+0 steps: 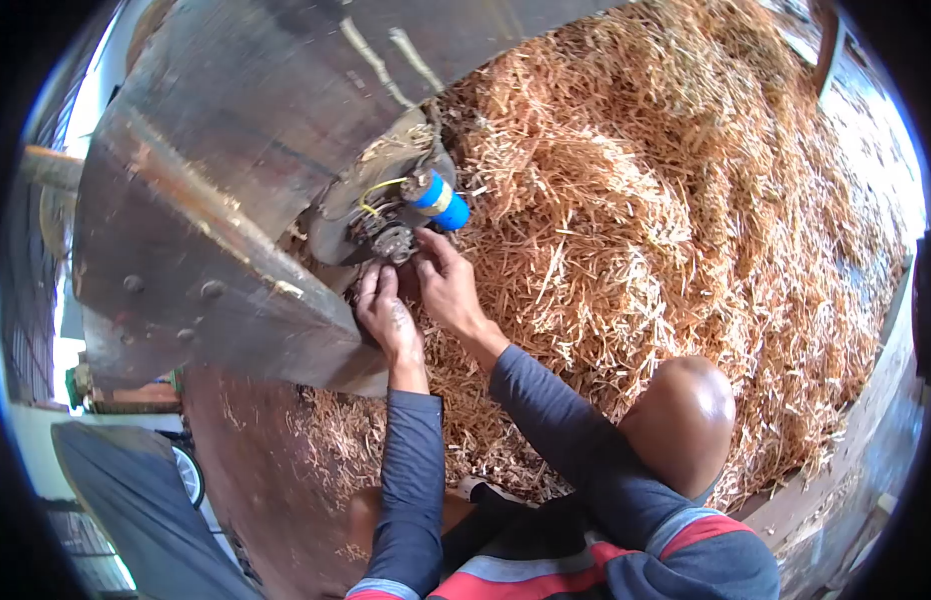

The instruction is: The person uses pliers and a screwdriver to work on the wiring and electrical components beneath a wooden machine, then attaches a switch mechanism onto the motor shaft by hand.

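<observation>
My left hand (391,315) reaches up to the underside of a dark round motor part (394,243), its fingers bent against the lower edge. Beside it, my right hand (448,285) touches the same part from the right, thumb and fingers close together near its rim. Whatever lies between the fingertips of either hand is too small to make out. A blue cylinder (448,208) with a pale band sits just above my right hand, and a yellow wire (382,186) curves beside it.
Large metal plates (226,110) of a machine surround the part on the upper left. Wood shavings (666,230) are heaped on the right. My bent knee (683,415) is at the lower right. Grey cloth (136,500) hangs at lower left.
</observation>
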A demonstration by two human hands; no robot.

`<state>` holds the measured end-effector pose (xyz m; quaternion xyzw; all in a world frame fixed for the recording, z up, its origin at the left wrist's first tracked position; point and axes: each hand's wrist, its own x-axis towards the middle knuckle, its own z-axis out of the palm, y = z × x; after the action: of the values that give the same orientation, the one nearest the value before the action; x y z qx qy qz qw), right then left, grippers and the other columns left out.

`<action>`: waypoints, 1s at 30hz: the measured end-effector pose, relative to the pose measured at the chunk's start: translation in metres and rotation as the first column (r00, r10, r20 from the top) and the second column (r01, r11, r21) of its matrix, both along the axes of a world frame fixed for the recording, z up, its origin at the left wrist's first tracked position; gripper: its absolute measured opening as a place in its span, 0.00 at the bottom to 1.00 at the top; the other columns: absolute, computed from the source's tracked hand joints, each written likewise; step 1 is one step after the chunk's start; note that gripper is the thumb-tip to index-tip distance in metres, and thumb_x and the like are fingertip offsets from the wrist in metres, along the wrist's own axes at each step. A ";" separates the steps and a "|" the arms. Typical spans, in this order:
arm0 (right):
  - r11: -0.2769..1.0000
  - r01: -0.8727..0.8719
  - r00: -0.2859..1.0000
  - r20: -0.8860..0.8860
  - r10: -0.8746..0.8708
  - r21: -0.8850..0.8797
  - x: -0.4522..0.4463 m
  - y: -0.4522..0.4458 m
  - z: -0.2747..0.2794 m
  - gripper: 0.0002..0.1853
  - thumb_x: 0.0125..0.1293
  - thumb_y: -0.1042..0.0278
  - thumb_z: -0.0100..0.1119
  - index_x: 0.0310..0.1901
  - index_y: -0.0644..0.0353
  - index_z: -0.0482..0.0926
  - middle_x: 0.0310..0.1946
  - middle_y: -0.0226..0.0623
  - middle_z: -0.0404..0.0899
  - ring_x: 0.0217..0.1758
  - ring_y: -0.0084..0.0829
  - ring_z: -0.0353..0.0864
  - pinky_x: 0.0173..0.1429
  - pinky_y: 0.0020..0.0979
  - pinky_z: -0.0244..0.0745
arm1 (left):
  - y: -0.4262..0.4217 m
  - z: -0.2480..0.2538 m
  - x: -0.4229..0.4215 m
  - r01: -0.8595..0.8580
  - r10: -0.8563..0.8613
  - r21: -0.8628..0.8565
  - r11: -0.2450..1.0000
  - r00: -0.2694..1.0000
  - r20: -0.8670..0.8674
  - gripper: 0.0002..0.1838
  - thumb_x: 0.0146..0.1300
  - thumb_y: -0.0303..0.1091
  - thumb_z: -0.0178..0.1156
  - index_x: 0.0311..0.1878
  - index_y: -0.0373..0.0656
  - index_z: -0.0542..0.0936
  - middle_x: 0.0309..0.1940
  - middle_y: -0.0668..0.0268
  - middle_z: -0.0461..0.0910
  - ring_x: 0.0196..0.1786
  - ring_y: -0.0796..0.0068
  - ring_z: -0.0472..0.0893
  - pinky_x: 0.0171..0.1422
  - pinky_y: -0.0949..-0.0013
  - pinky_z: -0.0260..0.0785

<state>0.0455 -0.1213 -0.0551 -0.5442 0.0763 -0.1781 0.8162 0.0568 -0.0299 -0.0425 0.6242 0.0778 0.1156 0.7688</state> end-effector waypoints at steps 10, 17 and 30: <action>0.883 -0.350 0.930 0.002 0.368 0.314 0.014 -0.019 -0.005 0.16 0.81 0.59 0.53 0.57 0.61 0.80 0.45 0.27 0.83 0.46 0.20 0.78 0.53 0.27 0.73 | 0.015 0.004 0.009 0.311 -0.338 -0.304 0.900 0.941 -0.037 0.11 0.79 0.33 0.52 0.58 0.42 0.78 0.51 0.65 0.84 0.52 0.71 0.83 0.57 0.65 0.74; 0.913 -0.242 0.966 -0.003 0.257 0.327 0.019 -0.010 -0.015 0.15 0.77 0.64 0.61 0.56 0.65 0.81 0.42 0.30 0.83 0.44 0.21 0.79 0.52 0.27 0.75 | 0.013 0.006 0.004 0.209 -0.216 -0.135 0.969 0.975 -0.047 0.14 0.76 0.32 0.59 0.59 0.37 0.80 0.52 0.62 0.84 0.54 0.69 0.84 0.61 0.63 0.77; 0.974 0.106 0.994 0.025 -0.103 -0.202 0.007 0.003 -0.008 0.22 0.77 0.63 0.61 0.66 0.67 0.78 0.51 0.43 0.87 0.48 0.26 0.85 0.53 0.30 0.82 | -0.007 -0.001 -0.002 -0.061 0.040 0.140 0.988 0.988 0.152 0.17 0.74 0.28 0.62 0.62 0.29 0.81 0.54 0.60 0.85 0.51 0.75 0.82 0.58 0.68 0.76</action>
<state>0.0528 -0.1184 -0.0634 -0.6188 0.0802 -0.2317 0.7463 0.0545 -0.0373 -0.0431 0.6654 0.0275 0.1865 0.7222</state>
